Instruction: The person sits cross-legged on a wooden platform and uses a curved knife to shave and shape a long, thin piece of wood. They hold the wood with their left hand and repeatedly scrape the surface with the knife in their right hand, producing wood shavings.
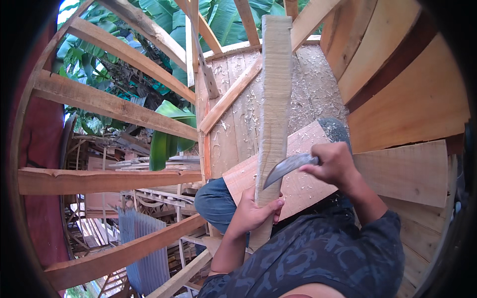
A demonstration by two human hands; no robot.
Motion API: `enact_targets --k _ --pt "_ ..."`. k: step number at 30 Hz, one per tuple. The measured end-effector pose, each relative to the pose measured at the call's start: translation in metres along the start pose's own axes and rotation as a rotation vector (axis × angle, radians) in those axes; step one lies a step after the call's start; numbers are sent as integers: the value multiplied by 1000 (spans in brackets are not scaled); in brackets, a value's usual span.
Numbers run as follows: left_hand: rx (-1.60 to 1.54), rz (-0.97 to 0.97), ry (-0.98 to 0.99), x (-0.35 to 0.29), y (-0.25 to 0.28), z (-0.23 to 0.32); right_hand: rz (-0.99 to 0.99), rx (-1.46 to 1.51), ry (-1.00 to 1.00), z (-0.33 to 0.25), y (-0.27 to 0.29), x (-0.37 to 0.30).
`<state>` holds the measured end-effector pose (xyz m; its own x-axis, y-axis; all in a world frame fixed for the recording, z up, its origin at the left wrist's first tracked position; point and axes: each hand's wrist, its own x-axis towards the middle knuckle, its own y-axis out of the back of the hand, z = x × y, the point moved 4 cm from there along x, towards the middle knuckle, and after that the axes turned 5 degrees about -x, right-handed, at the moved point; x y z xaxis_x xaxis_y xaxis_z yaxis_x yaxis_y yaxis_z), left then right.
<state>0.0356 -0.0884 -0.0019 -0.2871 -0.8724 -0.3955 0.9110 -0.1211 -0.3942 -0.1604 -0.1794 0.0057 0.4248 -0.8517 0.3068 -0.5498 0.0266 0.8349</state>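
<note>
My left hand [256, 211] is wrapped round the lower part of a long, pale, rough-sawn plank [275, 99] that stretches away from me. In my right hand [333, 166] is a knife with a broad, curved steel blade [288, 168]; the fist hides its handle. The blade's tip lies over the plank, just beyond my left hand; whether it touches the wood I cannot tell. Across my lap rests a flat pinkish board [310, 141], partly under the plank, with a few shavings on it.
Wood shavings cover the plank floor [233, 119] ahead. Open timber rails [114, 181] run along the left, with stacked lumber and a corrugated sheet [141, 248] below them. Wide boards [412, 94] form a wall at the right. Banana leaves [223, 25] grow beyond the frame.
</note>
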Motion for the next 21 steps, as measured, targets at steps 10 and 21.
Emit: enact_targets --k 10,21 --pt "95 10 -1 -5 -13 -9 294 -198 48 47 15 20" --pt "182 25 -4 7 -15 -4 235 -75 -33 38 -11 2"
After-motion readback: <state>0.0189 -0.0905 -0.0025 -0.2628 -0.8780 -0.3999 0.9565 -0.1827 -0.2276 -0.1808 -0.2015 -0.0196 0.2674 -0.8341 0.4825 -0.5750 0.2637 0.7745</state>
